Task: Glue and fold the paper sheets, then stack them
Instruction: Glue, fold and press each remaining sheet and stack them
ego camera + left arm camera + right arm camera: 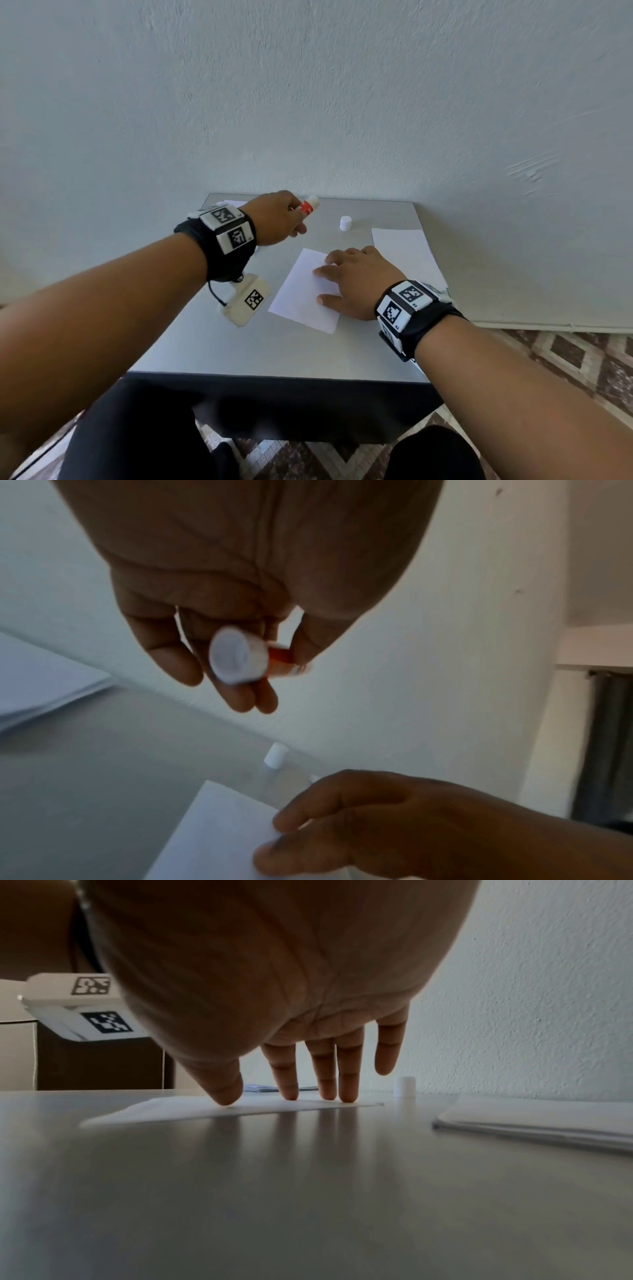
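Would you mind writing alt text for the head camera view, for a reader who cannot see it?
A person's right hand presses a white paper sheet flat on a grey table, while the left hand holds an uncapped red glue stick above it. The white cap stands near the wall, and a paper stack lies to the right.

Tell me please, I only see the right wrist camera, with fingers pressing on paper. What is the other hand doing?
Observer: The left hand holds a red glue stick.
Operator: Is the glue touching my paper?
Observer: No. It is up in the air, past the far left corner of the sheet.
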